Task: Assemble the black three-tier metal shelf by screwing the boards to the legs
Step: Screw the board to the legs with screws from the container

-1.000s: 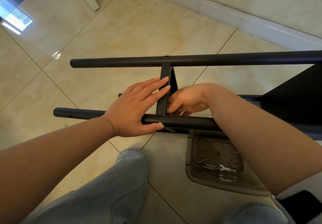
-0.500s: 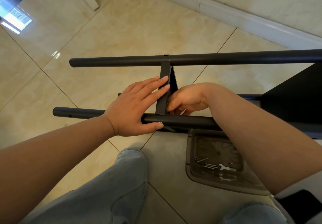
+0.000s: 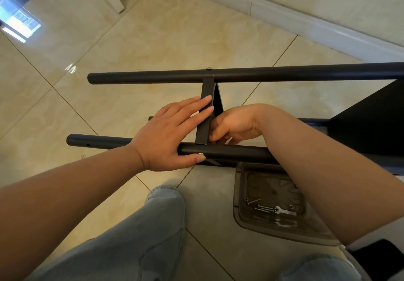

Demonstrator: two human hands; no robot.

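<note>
The black shelf lies on its side on the tiled floor. A far leg tube [image 3: 284, 74] and a near leg tube [image 3: 229, 151] run left to right, joined by the edge of a black board [image 3: 204, 110]. My left hand [image 3: 168, 134] lies flat over the near tube and board edge, fingers straight, thumb against a silver screw head [image 3: 201, 154]. My right hand [image 3: 231, 125] is curled behind the board just above the near tube; what its fingers hold is hidden. A second board [image 3: 371, 114] shows at right.
A grey plastic tray [image 3: 240, 215] on the floor below the near tube holds screws and a small flat wrench [image 3: 284, 211]. My knees in jeans fill the bottom. A white skirting board and wall run along the top right.
</note>
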